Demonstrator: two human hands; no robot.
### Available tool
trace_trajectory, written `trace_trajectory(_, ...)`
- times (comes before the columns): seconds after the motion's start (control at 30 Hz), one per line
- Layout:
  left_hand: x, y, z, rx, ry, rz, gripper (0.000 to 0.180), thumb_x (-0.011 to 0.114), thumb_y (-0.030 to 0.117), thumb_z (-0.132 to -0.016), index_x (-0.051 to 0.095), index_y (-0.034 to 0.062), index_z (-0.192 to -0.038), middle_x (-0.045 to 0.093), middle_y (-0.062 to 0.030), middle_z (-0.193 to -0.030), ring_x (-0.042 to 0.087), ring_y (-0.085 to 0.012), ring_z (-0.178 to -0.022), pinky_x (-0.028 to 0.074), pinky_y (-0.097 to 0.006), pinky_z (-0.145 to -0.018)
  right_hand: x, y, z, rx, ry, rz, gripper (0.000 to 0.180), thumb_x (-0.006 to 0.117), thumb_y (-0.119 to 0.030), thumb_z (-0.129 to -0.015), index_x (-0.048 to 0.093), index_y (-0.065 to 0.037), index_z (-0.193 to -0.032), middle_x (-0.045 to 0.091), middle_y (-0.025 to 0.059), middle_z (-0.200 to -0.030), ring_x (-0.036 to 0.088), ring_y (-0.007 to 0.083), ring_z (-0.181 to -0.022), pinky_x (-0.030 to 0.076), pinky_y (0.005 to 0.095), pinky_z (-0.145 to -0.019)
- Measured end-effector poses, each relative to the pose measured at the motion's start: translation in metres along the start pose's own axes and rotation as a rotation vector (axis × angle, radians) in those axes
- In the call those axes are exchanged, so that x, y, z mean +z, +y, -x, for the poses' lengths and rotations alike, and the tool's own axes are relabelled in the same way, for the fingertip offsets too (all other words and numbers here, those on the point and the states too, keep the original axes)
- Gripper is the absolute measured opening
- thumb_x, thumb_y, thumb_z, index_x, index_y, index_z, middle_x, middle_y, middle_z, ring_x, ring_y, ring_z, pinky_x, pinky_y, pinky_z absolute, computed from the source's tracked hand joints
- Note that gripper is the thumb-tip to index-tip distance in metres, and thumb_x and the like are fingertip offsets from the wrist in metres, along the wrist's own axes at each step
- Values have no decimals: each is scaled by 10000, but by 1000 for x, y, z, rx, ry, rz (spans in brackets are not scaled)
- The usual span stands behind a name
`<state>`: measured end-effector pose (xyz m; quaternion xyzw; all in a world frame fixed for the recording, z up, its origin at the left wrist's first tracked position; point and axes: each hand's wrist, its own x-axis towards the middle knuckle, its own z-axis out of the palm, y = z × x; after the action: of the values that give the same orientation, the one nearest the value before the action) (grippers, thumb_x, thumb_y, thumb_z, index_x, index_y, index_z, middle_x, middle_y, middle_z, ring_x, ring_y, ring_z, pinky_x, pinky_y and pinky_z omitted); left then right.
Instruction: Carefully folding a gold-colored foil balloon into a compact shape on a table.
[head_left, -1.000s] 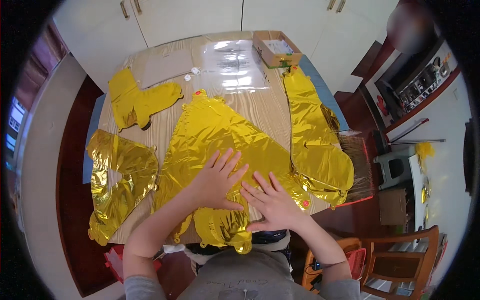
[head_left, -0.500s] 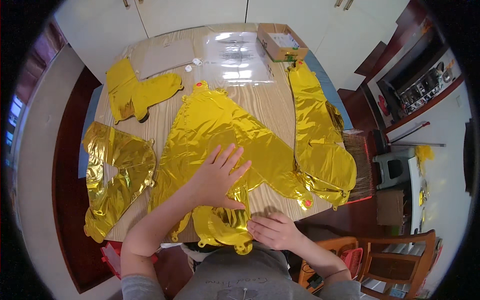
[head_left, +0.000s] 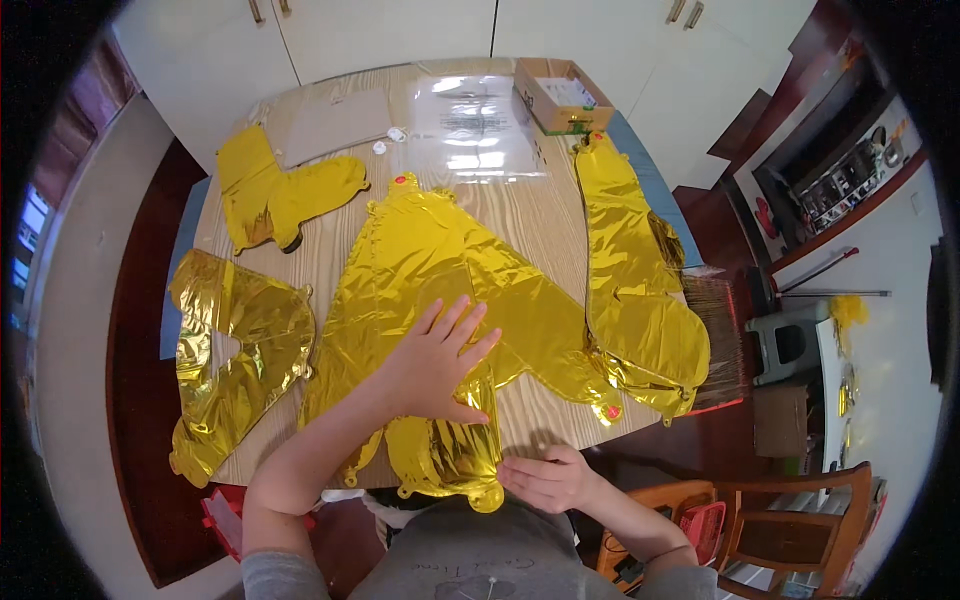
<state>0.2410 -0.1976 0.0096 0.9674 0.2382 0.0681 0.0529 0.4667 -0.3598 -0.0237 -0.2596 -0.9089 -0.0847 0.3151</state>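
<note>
A large flat gold foil balloon [head_left: 410, 250] lies in front of me, its lower end hanging over the table's near edge. My left hand [head_left: 432, 362] rests on its middle, palm down, fingers spread. At the lower end, my right hand [head_left: 548, 480] pinches the balloon's edge, fingers together, just at the table edge. The foil between my hands is creased and pulled. Further flat gold foil balloons lie around it: a boot-shaped one [head_left: 290, 195] at the far left, another [head_left: 245, 350] at the near left, and a long one [head_left: 640, 270] on the right.
A cardboard box [head_left: 565, 100] stands on the wooden table [head_left: 535, 215] at the far right corner, beside a clear plastic sheet [head_left: 470, 130]. Small white rolls [head_left: 388, 140] lie near a grey flat board [head_left: 335, 125]. A wooden chair [head_left: 790, 525] stands at the lower right.
My right hand has pulled the balloon's lower edge slightly down and toward me, smoothing that end. My left hand stays spread in place. The view has shifted slightly.
</note>
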Motion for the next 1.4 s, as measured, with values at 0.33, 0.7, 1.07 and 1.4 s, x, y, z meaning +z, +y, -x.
trace_trajectory(0.33,2,-1,3,15,16,-16,1064,541,803,-731,385,29,-1444,329,-298,-1478,273,-467,-1389,176,-580,-1141,-27,59,-52,406,-196,-131,460,672,-297,-866,593,-32,-1234,588,132,-1300,534,271,-1249,393,447,-1065)
trace_trajectory(0.7,3,-1,3,-14,9,-48,1018,520,776,-773,344,65,-1480,306,-283,-1501,251,-462,-1405,168,-578,-1142,7,92,-47,448,-477,39,681,517,-482,-934,416,-22,-1426,405,162,-1487,338,321,-1404,247,498,-1149)
trace_trajectory(1.07,2,-6,1,-26,-13,-54,1012,526,773,-771,343,76,-1481,308,-279,-1502,237,-448,-1417,172,-570,-1146,7,79,-43,439,-470,52,632,483,-505,-952,424,-112,-1444,420,125,-1483,336,335,-1402,248,514,-1142)
trace_trajectory(1.4,1,-15,1,-2,46,-88,1038,543,781,-757,367,35,-1456,356,-287,-1466,298,-463,-1380,212,-567,-1133,-21,105,-56,660,-346,386,722,661,-523,-803,545,15,-1270,469,165,-1403,303,377,-1393,214,565,-1131)
